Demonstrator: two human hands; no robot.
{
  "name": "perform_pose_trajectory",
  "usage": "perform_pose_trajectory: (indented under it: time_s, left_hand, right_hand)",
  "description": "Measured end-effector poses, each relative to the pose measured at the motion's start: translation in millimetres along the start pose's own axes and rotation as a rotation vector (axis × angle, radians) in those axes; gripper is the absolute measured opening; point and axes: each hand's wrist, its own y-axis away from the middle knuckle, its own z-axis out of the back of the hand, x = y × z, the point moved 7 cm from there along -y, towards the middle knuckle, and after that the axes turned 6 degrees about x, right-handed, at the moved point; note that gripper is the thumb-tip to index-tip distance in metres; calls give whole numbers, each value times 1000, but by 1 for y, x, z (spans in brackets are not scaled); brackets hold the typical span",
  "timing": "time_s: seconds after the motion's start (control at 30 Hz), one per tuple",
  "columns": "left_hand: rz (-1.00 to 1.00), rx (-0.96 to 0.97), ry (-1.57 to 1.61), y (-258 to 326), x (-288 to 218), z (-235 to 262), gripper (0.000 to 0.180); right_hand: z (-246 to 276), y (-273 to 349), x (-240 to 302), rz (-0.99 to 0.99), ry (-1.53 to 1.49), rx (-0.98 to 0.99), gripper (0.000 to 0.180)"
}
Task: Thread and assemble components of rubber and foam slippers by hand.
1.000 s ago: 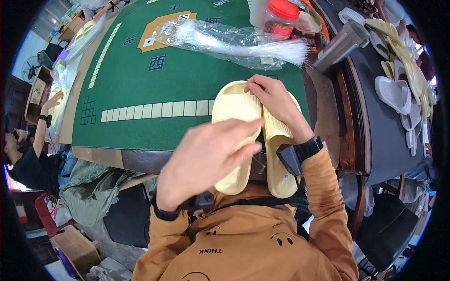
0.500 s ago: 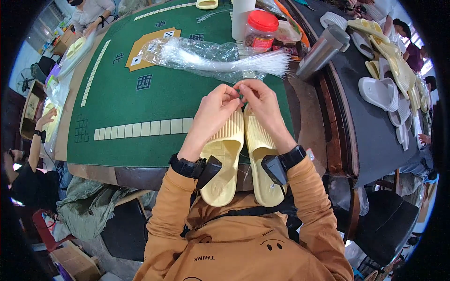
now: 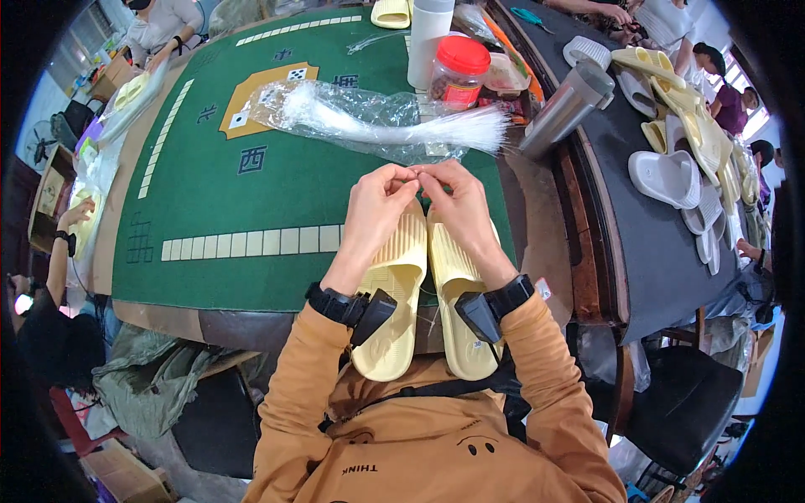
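Two pale yellow slippers, a left one (image 3: 392,323) and a right one (image 3: 455,335), lie side by side at the table's near edge, toe ends pointing away from me. Above their toes, my left hand (image 3: 379,205) and my right hand (image 3: 459,201) meet with thumbs and forefingers pinched together. Whatever lies between the fingertips is too small or hidden to make out. Just beyond my hands, a bundle of thin white plastic strands (image 3: 377,128) sticks out of a clear plastic bag (image 3: 285,113).
On the green mat (image 3: 201,201) are printed tile rows. A white cup (image 3: 429,42), a red-lidded jar (image 3: 459,71) and a steel flask (image 3: 570,109) stand to the far right. More slippers (image 3: 667,178) pile on the dark table at right. Co-workers sit around.
My fingertips have risen slightly away from the slipper toes and pinch closer together. The whole view has shifted a little; the slippers stay in place on the edge.
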Motion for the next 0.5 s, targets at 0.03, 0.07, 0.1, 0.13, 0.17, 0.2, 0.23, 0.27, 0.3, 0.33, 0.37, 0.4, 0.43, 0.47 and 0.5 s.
perform_pose_trajectory:
  time_s: [0.03, 0.07, 0.1, 0.13, 0.17, 0.2, 0.23, 0.27, 0.3, 0.33, 0.37, 0.4, 0.43, 0.47, 0.5]
  left_hand:
    - [-3, 3, 5, 0, 0, 0, 12]
    - [0, 5, -8, 1, 0, 2, 10]
    - [4, 8, -20, 2, 0, 3, 9]
    - [1, 9, -15, 2, 0, 3, 9]
    - [6, -2, -5, 3, -1, 5, 9]
    - [10, -11, 5, 4, -2, 6, 9]
    - [8, -11, 8, 4, 0, 7, 9]
    - [1, -42, 30, 2, 3, 8, 11]
    - [-5, -73, 51, 1, 6, 9, 12]
    - [-8, -70, 55, 1, 9, 10, 12]
    - [-15, -84, 31, 0, 7, 11, 12]
    - [-23, -98, 6, 1, 5, 11, 11]
    - [-8, -94, 27, 2, 4, 11, 10]
    - [-11, -92, 30, 3, 6, 11, 10]
    - [-32, -99, 15, 2, 8, 12, 11]
  right_hand:
    - [-2, 0, 1, 34, 46, 14, 20]
    - [-3, 1, 3, 36, 51, 16, 20]
    - [-3, 2, 9, 70, 99, 21, 22]
    - [-4, 2, 13, 104, 147, 24, 23]
    - [-4, 3, 17, 124, 169, 30, 25]
    - [-4, 3, 19, 125, 173, 31, 25]
    - [-3, 3, 20, 95, 145, 31, 24]
    - [-3, 3, 20, 64, 119, 28, 23]
    - [-3, 3, 13, 31, 4, -7, 19]
    - [-3, 3, 12, 32, 9, -10, 19]
    - [-1, 3, 12, 25, 11, -20, 17]
    - [0, 3, 11, 19, 12, -30, 15]
    - [1, 4, 13, 60, 28, -48, 12]
    - [0, 4, 14, 61, 32, -50, 12]
    - [0, 5, 17, 83, 73, -48, 11]
